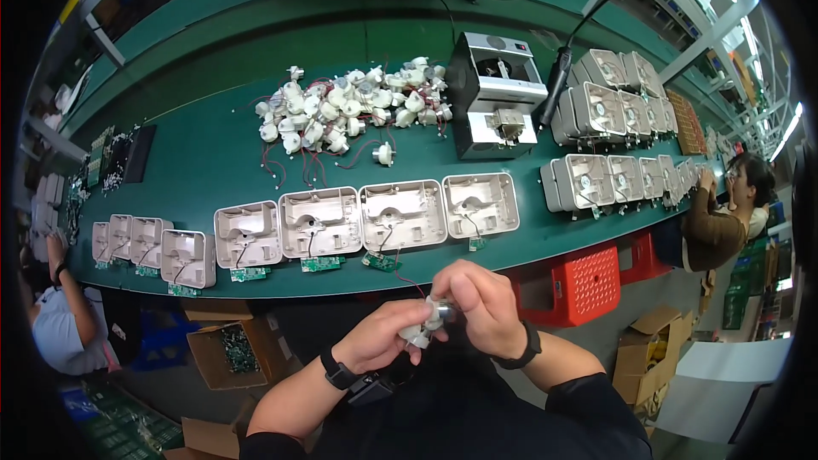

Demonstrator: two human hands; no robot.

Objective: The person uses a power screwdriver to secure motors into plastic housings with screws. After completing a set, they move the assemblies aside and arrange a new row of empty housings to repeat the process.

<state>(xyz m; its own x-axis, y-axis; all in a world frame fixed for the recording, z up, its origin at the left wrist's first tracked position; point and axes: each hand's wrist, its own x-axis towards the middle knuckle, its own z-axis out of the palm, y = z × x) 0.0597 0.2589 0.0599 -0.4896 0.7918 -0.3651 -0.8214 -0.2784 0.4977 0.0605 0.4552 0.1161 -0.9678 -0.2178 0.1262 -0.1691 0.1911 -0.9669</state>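
In front of my chest, just off the table's near edge, I hold a small motor [419, 334] with a white plastic housing and a silver metal end. My left hand [380, 334] grips the white housing between thumb and fingers. Curled fingers of my right hand [481, 307] close on the silver end; their tips are partly hidden. A thin dark red wire rises from the motor toward the table. Nearest beyond my hands is a row of open light-grey plastic housings [403, 237], each with a green circuit board [381, 261] hanging on wires over the table edge.
A heap of white motors [341, 106] lies on the green table [213, 132], left of a black-and-silver machine [498, 98]. More grey housings [596, 106] are stacked at right. Red stools [588, 285] and cardboard boxes [234, 349] stand below. People [720, 213] sit at both sides.
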